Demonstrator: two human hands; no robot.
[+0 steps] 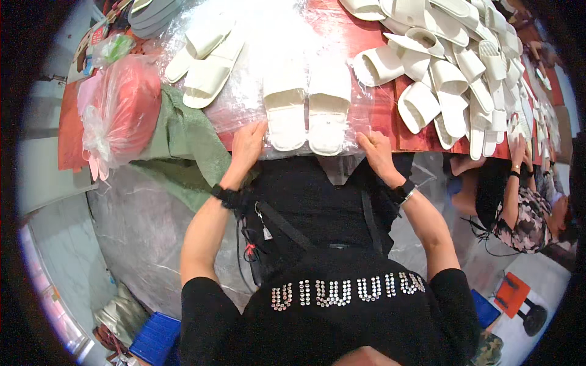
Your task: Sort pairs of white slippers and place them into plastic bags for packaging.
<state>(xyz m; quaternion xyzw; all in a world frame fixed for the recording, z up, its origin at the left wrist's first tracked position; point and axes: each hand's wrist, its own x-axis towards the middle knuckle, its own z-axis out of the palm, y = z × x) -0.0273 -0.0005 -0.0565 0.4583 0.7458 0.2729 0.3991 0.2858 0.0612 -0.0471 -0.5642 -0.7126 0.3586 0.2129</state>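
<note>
A pair of white slippers (329,125) lies side by side at the table's near edge, on top of clear plastic sheeting (244,122). To their left, my left hand (247,146) is closed on the edge of the sheeting. My right hand (377,149) grips the same sheeting to the right of the pair. Neither hand touches the slippers. The fingertips of both hands are partly hidden. Another white pair (213,67) rests on the plastic farther left, one slipper overlapping the other.
A large heap of white slippers (448,85) covers the table's right side. On the left are a clear bag with red contents (131,91) and green cloth (189,131) hanging over the edge. Another person (525,210) works at the far right. Blue crates (155,338) stand below.
</note>
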